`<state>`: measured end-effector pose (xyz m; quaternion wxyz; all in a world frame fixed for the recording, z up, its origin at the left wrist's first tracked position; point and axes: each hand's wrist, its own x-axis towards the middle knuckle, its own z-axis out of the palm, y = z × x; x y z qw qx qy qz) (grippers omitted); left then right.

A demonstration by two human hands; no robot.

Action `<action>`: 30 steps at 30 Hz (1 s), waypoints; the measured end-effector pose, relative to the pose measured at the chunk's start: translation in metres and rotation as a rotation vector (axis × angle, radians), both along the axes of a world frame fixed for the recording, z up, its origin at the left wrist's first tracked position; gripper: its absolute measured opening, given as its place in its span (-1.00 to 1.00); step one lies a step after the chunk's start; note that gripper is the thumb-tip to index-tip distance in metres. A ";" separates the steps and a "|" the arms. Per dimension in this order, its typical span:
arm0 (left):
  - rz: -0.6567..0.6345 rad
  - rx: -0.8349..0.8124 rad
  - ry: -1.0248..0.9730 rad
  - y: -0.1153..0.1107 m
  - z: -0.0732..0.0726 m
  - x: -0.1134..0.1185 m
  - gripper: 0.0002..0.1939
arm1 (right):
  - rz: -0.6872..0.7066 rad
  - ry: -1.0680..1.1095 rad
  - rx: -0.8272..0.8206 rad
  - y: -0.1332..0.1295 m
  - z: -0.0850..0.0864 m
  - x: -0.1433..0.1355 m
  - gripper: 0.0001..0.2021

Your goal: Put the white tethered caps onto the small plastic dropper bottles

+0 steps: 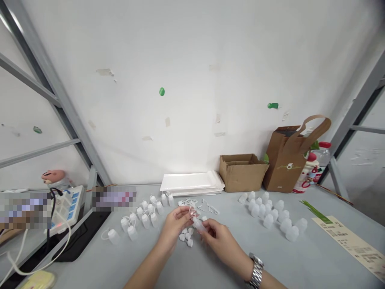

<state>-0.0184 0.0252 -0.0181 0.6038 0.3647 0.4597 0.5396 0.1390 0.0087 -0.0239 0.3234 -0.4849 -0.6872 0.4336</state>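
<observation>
My right hand (221,241) grips a small translucent plastic bottle (198,224), tilted with its top toward my left hand. My left hand (174,224) is closed at the bottle's top end, its fingertips pinching a thin white strap (191,210). Just below the hands lie several loose white caps (188,237). Behind them is a small heap of loose white straps (210,206). To the left stand several capped bottles with looped straps (146,220). On the right, a group of bottles (268,220) stands without visible straps.
White flat packs (192,182), an open cardboard box (243,174) and a brown paper bag (282,160) line the wall. A power strip (67,212) with cables and a black mat (82,237) are at left. A printed paper strip (349,241) lies at right.
</observation>
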 end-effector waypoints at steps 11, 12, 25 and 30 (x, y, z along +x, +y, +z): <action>0.048 -0.028 0.006 0.004 -0.001 -0.001 -0.60 | -0.109 0.102 0.004 0.003 -0.006 0.002 -0.73; 0.053 -0.025 0.012 0.003 -0.001 -0.001 -0.61 | -0.117 0.135 0.018 0.004 -0.006 0.003 -0.73; 0.024 0.062 0.123 0.001 -0.005 0.003 -0.75 | 0.013 0.515 -0.207 0.010 0.004 0.003 -0.66; 0.013 0.067 0.076 0.001 -0.006 0.004 -0.72 | 0.045 0.531 -0.235 0.009 0.006 0.004 -0.67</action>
